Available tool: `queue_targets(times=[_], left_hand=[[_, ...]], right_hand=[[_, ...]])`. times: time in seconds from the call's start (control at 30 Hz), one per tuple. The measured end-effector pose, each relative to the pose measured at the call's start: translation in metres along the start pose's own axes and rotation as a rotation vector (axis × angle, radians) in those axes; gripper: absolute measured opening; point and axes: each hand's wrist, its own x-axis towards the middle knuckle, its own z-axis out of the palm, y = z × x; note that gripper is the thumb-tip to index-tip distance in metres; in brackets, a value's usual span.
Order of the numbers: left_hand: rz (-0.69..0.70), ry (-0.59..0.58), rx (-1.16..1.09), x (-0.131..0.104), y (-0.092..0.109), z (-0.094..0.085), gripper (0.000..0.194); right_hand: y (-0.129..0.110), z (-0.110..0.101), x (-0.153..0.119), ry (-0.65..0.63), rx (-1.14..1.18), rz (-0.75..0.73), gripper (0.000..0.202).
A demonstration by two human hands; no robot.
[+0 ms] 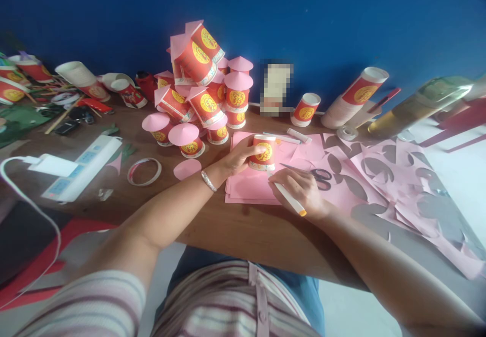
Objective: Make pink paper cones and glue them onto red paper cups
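A red paper cup with a yellow emblem stands on a stack of pink paper, its white rim upward. Around its left side are the fingers of my left hand, thumb across the front. My right hand grips a white pen with an orange end, the other end pointing at the cup's base. Just right of that hand, dark-handled scissors lie on the paper, partly hidden by my fingers. A pink paper disc lies left of the stack.
Red cups with pink cone tops are piled at the back left. A power strip and tape ring lie left. Cut pink scraps, stacked cups and a bottle are right.
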Motion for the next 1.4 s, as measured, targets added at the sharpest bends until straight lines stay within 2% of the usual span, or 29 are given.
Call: queue_targets(times=[0.5, 0.97, 1.4], left_hand=[[-0.003, 0.000, 0.042, 0.0000, -0.0008, 0.0011, 0.043], [0.013, -0.017, 0.015, 0.0016, -0.0012, 0.0006, 0.043], [0.006, -0.010, 0.025, -0.0008, -0.0004, -0.0005, 0.042]], right_hand=[[0.0008, -0.0001, -0.0001, -0.048, 0.029, 0.018, 0.009], [-0.0003, 0.0001, -0.0013, 0.014, -0.015, 0.031, 0.015], [0.0002, 0.0004, 0.0003, 0.016, -0.041, 0.023, 0.014]])
